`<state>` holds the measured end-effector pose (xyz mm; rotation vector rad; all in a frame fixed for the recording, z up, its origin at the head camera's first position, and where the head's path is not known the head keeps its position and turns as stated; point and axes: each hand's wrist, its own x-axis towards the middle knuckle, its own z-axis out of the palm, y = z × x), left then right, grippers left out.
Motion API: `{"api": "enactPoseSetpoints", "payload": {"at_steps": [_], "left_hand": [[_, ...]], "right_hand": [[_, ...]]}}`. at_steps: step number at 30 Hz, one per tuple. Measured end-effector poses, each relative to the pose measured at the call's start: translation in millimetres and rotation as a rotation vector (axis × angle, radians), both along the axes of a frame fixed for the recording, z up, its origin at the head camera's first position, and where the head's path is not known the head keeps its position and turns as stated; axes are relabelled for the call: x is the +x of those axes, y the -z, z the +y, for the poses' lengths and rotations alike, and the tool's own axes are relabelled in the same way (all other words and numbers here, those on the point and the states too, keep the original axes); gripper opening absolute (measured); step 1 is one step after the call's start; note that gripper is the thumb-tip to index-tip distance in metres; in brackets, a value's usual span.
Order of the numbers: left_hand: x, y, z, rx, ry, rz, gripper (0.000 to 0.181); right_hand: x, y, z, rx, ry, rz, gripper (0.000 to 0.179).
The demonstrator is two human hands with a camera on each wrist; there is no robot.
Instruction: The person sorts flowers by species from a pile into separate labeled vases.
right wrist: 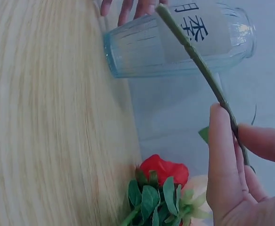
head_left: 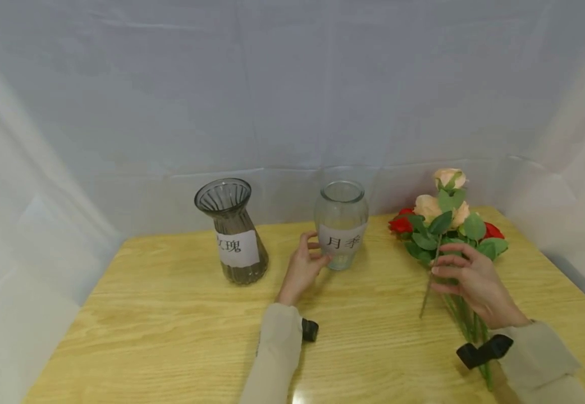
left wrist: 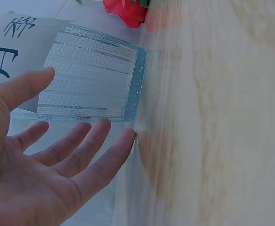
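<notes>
A clear glass vase (head_left: 341, 210) with a white paper label stands upright near the table's back edge. My left hand (head_left: 305, 264) is at its left side, thumb in front of the label; in the left wrist view the left hand (left wrist: 57, 169) has spread, loosely bent fingers beside the glass. Between thumb and fingers my right hand (head_left: 474, 280) pinches a green flower stem (right wrist: 203, 68), its cut end pointing toward the vase in the right wrist view. Peach roses (head_left: 427, 207) and leaves cluster above that hand; which bloom belongs to the held stem is hard to tell.
A grey ribbed glass vase (head_left: 239, 247) with a flared mouth and a label stands left of the clear one. Red flowers (head_left: 401, 222) lie among leaves at right, their stems (head_left: 466, 320) running toward the front. White cloth (head_left: 292, 84) hangs behind the wooden table (head_left: 171, 325).
</notes>
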<state>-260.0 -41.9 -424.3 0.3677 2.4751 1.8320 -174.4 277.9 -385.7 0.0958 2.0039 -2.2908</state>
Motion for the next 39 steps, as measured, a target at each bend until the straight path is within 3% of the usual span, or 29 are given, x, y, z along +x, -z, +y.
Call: {"api": "enactPoseSetpoints", "payload": {"at_steps": [9, 17, 30, 39], "left_hand": [[0.0, -0.6, 2.1, 0.001, 0.007, 0.001, 0.061], [1.7, -1.8, 2.5, -0.002, 0.016, 0.025, 0.059], [-0.9, 2.5, 1.3, -0.012, -0.014, 0.012, 0.06], [0.7, -0.2, 1.0, -0.005, -0.02, 0.011, 0.06]], "right_hand": [[0.7, -4.8, -6.4, -0.155, 0.088, 0.007, 0.043], [-1.8, -7.6, -13.7, -0.23, 0.14, 0.051, 0.043], [-9.7, -11.6, -36.8, -0.315, 0.181, 0.119, 0.033], [-14.1, -19.9, -48.5, -0.437, 0.194, 0.149, 0.033]]}}
